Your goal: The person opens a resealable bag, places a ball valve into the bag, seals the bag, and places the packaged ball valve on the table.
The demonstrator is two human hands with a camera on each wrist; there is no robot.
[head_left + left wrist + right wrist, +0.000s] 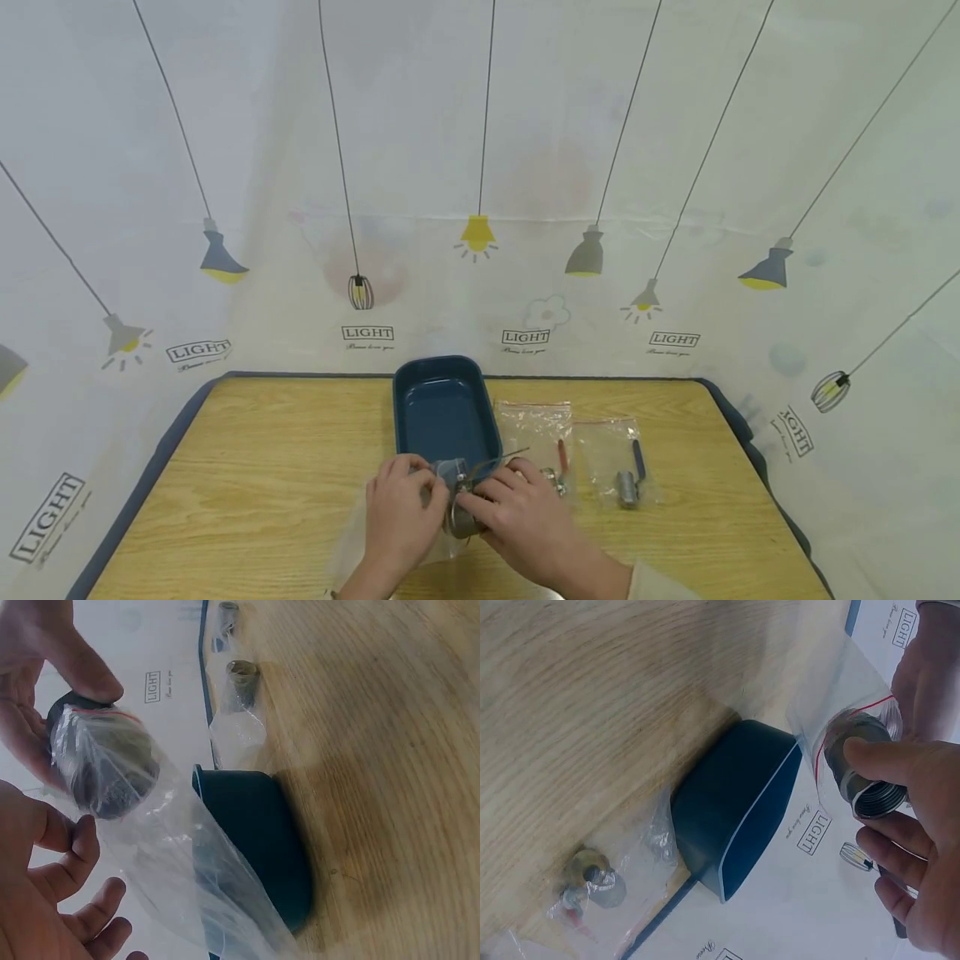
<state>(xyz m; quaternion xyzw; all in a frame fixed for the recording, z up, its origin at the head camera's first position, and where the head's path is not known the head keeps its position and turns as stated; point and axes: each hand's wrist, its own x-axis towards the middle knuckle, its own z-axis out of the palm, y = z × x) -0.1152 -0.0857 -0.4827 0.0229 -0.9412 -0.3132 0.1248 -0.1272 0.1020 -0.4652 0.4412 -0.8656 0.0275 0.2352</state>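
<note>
My right hand (528, 517) grips a grey metal valve (866, 765) whose round threaded opening shows in the right wrist view. A dark lever (892, 900) extends below its fingers there. The valve is partly inside a clear zip bag (180, 840) with a red seal line, and the film hangs down past it. My left hand (405, 508) is at the bag beside the valve, thumb and index finger drawn together at the film. The exact contact of its fingertips is partly hidden. Both hands are just in front of a blue tray (446, 417).
Right of the tray lies a clear bag (536, 417) holding a brass-coloured valve with a red lever. Farther right, another bag (600, 442) holds a grey valve with a blue lever (638, 458). A lamp-printed sheet (420, 167) rises behind the wooden table (262, 467).
</note>
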